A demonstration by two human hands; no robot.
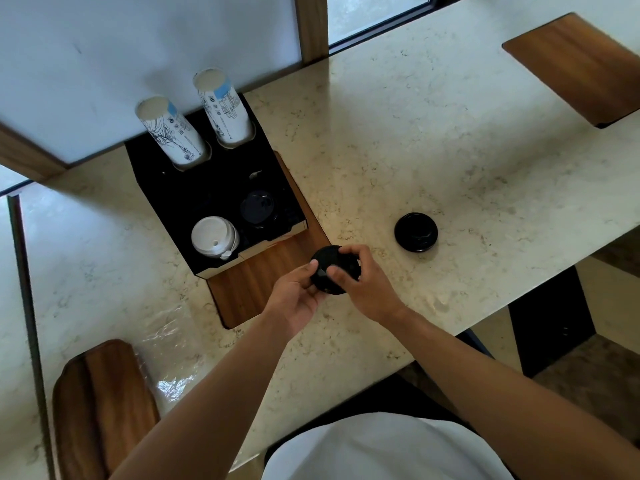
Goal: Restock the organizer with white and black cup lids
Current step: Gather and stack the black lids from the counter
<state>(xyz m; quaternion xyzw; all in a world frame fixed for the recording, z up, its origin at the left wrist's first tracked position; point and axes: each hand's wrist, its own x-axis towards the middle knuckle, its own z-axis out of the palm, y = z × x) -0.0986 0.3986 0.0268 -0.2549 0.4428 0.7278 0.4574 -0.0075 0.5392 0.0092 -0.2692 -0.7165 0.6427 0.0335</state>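
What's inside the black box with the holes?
The organizer holds two stacks of paper cups at the back, white lids and black lids in front. How deep each stack goes is hidden.

Soft window daylight; countertop glare; wide-angle edge distortion

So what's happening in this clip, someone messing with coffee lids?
A person is restocking a black organizer on a marble counter. Both hands hold a small stack of black lids just in front of it: the left hand grips one side, the right hand the other. The organizer already holds white lids, some black lids in the next slot, and two cup stacks behind. Another black lid stack waits on the counter to the right.
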